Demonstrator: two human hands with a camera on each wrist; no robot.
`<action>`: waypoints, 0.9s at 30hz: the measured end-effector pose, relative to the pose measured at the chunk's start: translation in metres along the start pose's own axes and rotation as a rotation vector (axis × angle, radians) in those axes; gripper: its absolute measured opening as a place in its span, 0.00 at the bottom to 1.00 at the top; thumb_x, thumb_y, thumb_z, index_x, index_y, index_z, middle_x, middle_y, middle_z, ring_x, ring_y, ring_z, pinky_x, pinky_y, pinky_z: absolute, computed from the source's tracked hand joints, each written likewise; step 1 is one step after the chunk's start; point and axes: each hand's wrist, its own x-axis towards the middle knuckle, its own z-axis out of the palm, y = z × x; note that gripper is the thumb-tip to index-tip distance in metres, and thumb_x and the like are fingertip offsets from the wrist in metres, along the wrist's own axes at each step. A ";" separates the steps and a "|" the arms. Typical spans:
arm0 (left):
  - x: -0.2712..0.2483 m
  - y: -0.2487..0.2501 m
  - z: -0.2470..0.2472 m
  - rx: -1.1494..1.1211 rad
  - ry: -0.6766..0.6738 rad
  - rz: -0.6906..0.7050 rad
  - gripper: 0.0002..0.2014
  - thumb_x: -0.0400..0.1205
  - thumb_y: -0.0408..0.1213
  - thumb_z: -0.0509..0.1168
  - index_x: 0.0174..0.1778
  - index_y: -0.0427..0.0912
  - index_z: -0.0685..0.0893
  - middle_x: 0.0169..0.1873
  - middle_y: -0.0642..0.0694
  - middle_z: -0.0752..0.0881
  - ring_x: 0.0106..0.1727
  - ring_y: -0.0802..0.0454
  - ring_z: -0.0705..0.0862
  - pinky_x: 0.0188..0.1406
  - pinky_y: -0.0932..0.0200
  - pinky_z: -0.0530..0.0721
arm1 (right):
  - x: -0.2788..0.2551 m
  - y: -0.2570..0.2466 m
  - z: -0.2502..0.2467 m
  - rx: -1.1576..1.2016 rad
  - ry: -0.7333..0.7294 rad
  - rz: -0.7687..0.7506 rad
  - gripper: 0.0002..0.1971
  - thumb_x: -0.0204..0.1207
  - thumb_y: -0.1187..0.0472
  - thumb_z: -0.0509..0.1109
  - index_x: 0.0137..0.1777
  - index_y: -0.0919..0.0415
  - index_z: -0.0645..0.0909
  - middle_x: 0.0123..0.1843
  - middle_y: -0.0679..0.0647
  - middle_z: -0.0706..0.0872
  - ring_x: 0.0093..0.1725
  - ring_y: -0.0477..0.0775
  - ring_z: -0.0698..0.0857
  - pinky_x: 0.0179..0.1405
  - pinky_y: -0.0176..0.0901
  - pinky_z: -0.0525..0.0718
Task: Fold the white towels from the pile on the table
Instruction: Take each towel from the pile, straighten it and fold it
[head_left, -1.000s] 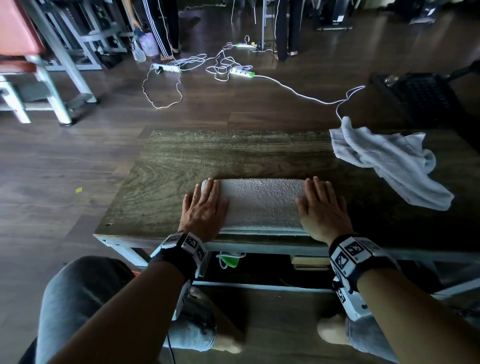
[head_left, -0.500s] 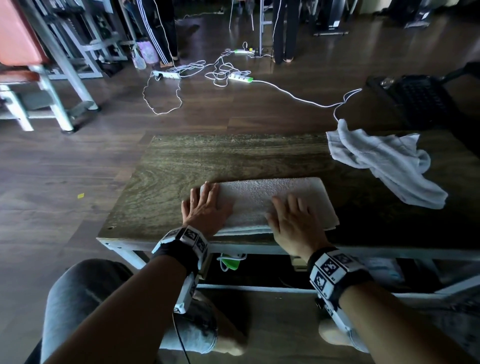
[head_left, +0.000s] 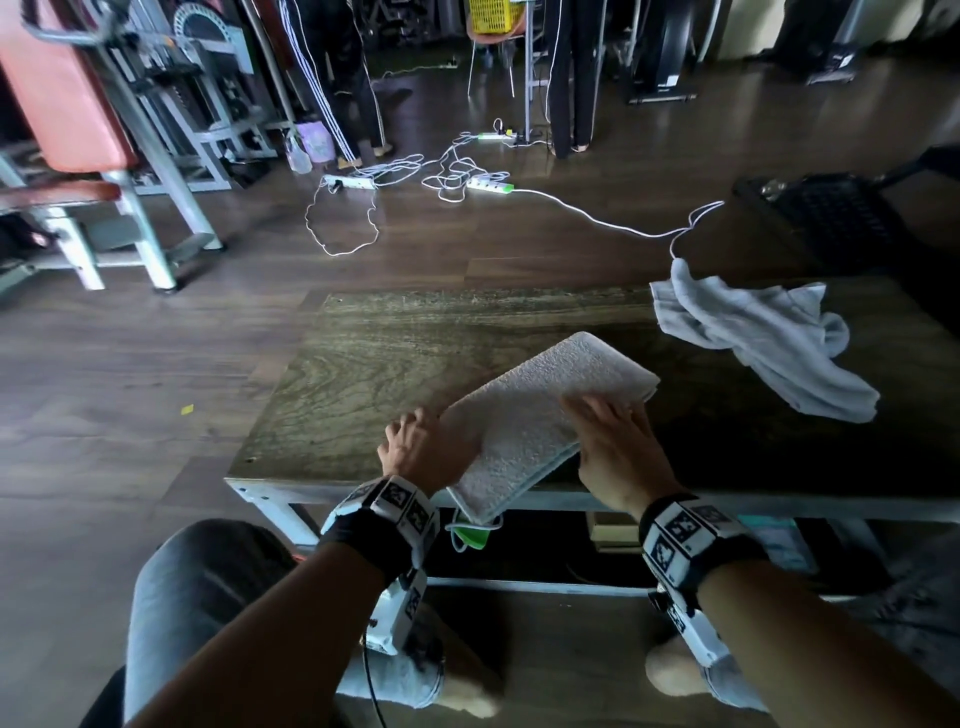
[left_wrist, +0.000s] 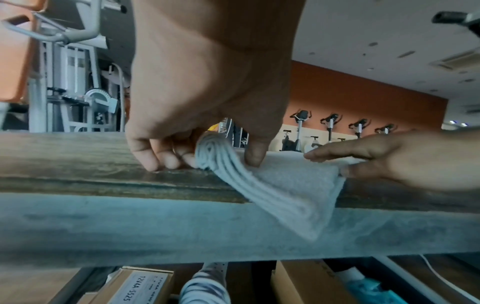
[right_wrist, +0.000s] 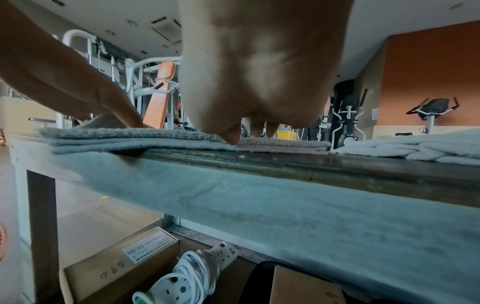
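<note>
A cardboard box (left_wrist: 135, 288) under the table carries a white label (right_wrist: 149, 245) printed "12V4A 5525"; its smaller print is illegible. The same box bears handwritten figures (right_wrist: 111, 271) that appear to read "069" or "690"; orientation is uncertain. Another box (right_wrist: 306, 288) bears one handwritten mark, not readable.

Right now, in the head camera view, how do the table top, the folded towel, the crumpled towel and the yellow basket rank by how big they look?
1. table top
2-3. folded towel and crumpled towel: look alike
4. yellow basket, though it stands far back and is partly cut off
</note>
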 end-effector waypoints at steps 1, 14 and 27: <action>-0.001 0.001 -0.002 -0.016 -0.041 -0.027 0.39 0.72 0.66 0.66 0.71 0.42 0.74 0.68 0.39 0.78 0.71 0.35 0.73 0.70 0.40 0.72 | -0.005 -0.001 0.000 0.031 -0.016 -0.027 0.34 0.76 0.63 0.65 0.83 0.53 0.64 0.78 0.51 0.70 0.80 0.57 0.67 0.84 0.61 0.58; -0.021 0.076 -0.040 -1.219 -0.381 0.044 0.08 0.77 0.36 0.64 0.45 0.35 0.80 0.35 0.35 0.87 0.35 0.40 0.88 0.38 0.48 0.88 | -0.018 -0.031 -0.023 0.753 0.089 0.020 0.10 0.83 0.54 0.67 0.61 0.53 0.83 0.50 0.41 0.87 0.49 0.34 0.84 0.52 0.32 0.80; -0.007 0.050 -0.004 -0.555 -0.247 0.228 0.06 0.75 0.39 0.74 0.45 0.44 0.91 0.38 0.44 0.90 0.39 0.47 0.87 0.38 0.56 0.84 | -0.007 0.002 -0.056 1.236 -0.250 0.522 0.06 0.80 0.65 0.70 0.52 0.57 0.86 0.51 0.54 0.91 0.54 0.56 0.90 0.52 0.50 0.86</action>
